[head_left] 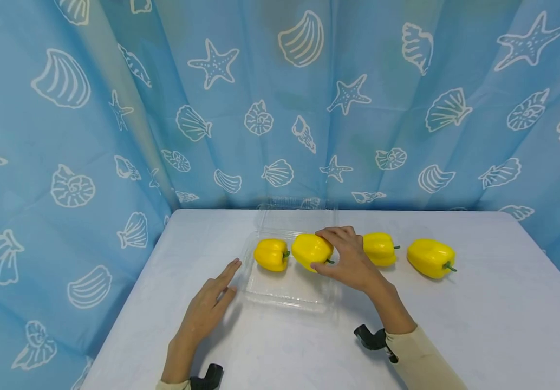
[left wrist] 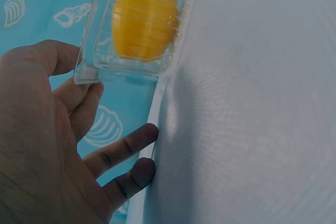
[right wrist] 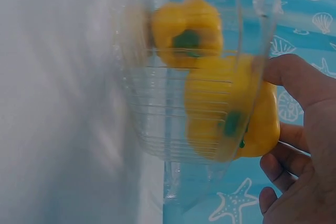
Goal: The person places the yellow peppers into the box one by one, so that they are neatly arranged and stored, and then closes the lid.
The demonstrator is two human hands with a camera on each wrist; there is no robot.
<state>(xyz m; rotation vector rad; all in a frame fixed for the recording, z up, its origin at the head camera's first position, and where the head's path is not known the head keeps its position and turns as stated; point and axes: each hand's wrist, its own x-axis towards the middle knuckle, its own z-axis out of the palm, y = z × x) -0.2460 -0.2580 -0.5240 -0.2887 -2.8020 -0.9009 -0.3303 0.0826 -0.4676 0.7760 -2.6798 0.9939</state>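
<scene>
A yellow bell pepper (head_left: 311, 251) is gripped in my right hand (head_left: 348, 257), thumb on the near side and fingers over the far side. The hand holds it over the right part of a clear plastic clamshell container (head_left: 282, 287). Inside that container, on the left, lies another yellow pepper (head_left: 271, 255), its stem turned right. Through the clear wall in the right wrist view, the held pepper (right wrist: 262, 124) shows its green stem. My left hand (head_left: 207, 309) is beside the container's left edge, fingers extended, with thumb and a fingertip right at its rim (left wrist: 86, 74).
To the right on the white-covered table (head_left: 494, 325) lie two more yellow peppers, one pepper (head_left: 379, 249) partly behind my right hand and another pepper (head_left: 430, 258) farther right. The container's clear lid (head_left: 292, 219) lies open toward the blue shell-print curtain (head_left: 241, 151).
</scene>
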